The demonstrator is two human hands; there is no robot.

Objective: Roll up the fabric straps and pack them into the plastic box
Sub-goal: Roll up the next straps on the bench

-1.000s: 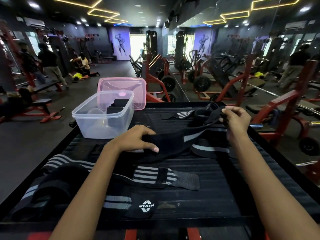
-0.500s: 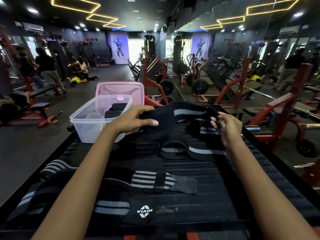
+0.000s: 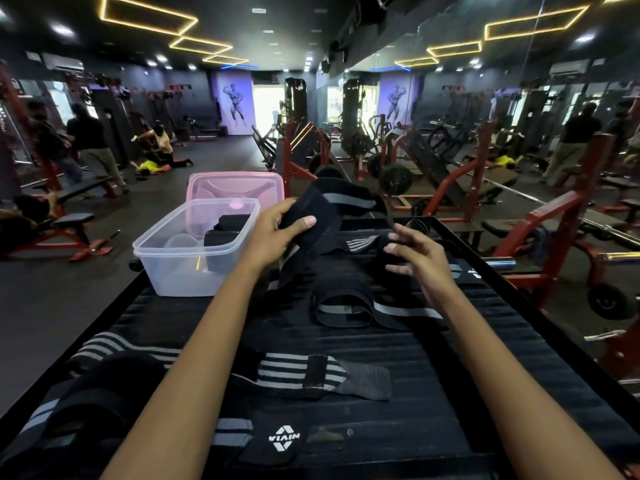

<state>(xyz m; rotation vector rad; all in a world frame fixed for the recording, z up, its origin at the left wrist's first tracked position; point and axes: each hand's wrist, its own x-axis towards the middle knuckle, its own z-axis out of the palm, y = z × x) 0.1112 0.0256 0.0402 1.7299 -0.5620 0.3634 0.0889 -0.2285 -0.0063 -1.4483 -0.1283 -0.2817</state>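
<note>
Near the desk's far edge, left hand (image 3: pixel 277 226) grips a black strap (image 3: pixel 325 216); right hand (image 3: pixel 415 254) hangs loose, fingers empty. Probably best to catch the dangling end, then roll it tight for the box (image 3: pixel 173 258).

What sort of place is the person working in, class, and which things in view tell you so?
Almost certainly a gym: red weight benches, a plate-loaded barbell and a bodybuilder mural fill the room behind the plastic box.

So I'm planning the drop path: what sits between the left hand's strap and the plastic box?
Nothing. In the head view the left hand holds the black strap right beside the plastic box, with no object between them.
</note>
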